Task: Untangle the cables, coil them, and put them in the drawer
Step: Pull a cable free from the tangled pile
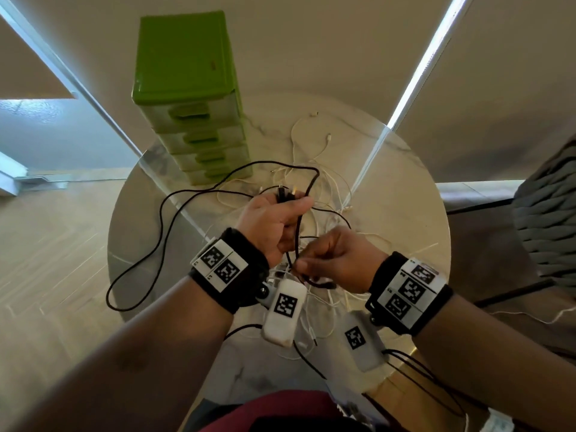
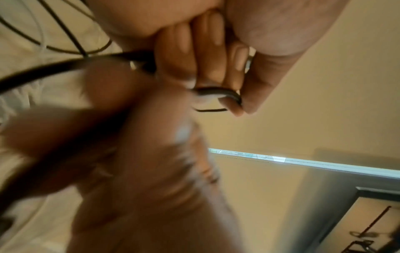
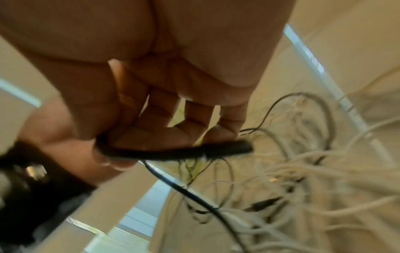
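Observation:
A long black cable (image 1: pixel 298 229) runs between my two hands above the round table (image 1: pixel 389 213). My left hand (image 1: pixel 293 210) grips a bunch of it, with the black plugs sticking up out of the fist. In the left wrist view its curled fingers (image 2: pixel 207 56) hold the black cable (image 2: pixel 218 91). My right hand (image 1: pixel 307 260) pinches the same cable lower down. In the right wrist view the black cable (image 3: pixel 173 153) lies between thumb and fingers. The rest of it loops off the table's left edge. White cables (image 1: pixel 328 138) lie tangled under and behind my hands, and show again as white cables (image 3: pixel 314 167).
A green drawer unit (image 1: pixel 187 73) with several shut drawers stands at the table's back left. A grey knitted seat (image 1: pixel 548 213) is off to the right. More thin black leads (image 1: pixel 420 375) hang over the table's front right edge.

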A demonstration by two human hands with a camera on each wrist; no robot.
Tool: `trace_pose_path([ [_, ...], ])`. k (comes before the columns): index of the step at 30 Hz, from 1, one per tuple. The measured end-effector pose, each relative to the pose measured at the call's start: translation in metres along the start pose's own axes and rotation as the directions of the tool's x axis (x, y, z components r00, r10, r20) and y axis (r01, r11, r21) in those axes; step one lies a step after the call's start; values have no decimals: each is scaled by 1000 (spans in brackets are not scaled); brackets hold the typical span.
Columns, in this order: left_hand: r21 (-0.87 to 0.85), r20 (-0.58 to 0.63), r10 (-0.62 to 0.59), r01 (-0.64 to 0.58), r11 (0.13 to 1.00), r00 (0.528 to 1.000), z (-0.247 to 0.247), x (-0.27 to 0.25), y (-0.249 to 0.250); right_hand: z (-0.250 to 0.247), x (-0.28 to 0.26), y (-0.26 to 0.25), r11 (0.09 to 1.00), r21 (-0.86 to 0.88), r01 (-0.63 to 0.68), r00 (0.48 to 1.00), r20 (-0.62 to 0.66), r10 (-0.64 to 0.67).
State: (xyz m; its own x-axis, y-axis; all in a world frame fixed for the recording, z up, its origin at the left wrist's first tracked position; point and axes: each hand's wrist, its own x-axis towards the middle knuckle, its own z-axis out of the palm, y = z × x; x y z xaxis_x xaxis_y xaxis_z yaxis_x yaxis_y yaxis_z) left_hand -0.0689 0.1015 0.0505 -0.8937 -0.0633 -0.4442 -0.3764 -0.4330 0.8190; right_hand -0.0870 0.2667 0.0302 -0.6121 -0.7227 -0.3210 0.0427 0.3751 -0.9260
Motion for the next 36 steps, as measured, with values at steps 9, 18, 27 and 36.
trace_pose_path([
  [9, 59, 199, -126, 116, 991, 972, 58, 7, -32, -22, -48, 31, 983, 183, 13, 948, -315, 47],
  [18, 79, 204, -216, 203, 976, 955, 118, 17, -58, -48, -117, 67, 968, 214, -131, 911, -358, 202],
  [27, -19, 253, -229, 241, 970, 940, 170, 26, -64, -86, -174, 87, 824, 567, 8, 876, -401, 268],
  [36, 78, 229, -279, 268, 960, 933, 187, 28, -95, -93, -199, 123, 882, 439, -172, 855, -378, 355],
])
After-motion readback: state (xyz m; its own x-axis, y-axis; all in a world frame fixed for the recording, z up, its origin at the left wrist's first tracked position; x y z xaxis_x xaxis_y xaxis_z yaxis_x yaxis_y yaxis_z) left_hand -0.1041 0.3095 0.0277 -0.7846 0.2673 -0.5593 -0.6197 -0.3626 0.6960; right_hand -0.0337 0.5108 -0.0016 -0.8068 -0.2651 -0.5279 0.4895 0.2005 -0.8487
